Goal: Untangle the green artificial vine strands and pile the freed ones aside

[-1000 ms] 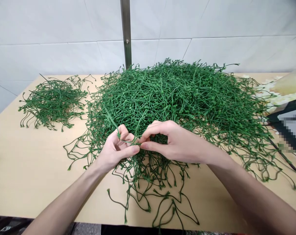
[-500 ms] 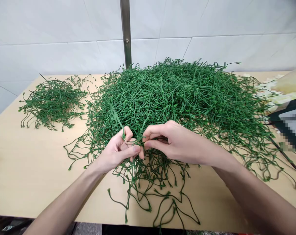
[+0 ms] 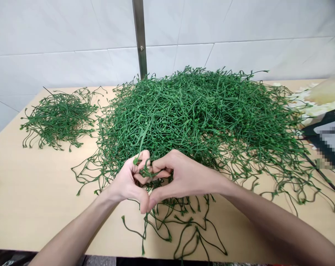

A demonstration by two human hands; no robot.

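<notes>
A big tangled heap of green plastic stems (image 3: 200, 111) covers the middle of the pale wooden table (image 3: 31, 192). My left hand (image 3: 130, 181) and my right hand (image 3: 181, 175) meet at the heap's near edge, thumbs touching at the tips. Both hands are closed, pinching a few green stems (image 3: 145, 170) between their fingers. Loose stem ends (image 3: 184, 225) trail toward the table's front edge below my hands.
A smaller pile of green stems (image 3: 58, 118) lies at the far left of the table. A metal post (image 3: 140, 37) stands against the white wall behind. At the right edge lie pale petals (image 3: 311, 107) and a dark flat object (image 3: 328, 140).
Both hands have dropped slightly toward me and turned inward, so the thumbs now touch at the tips. They still pinch stems at the heap's near edge.
</notes>
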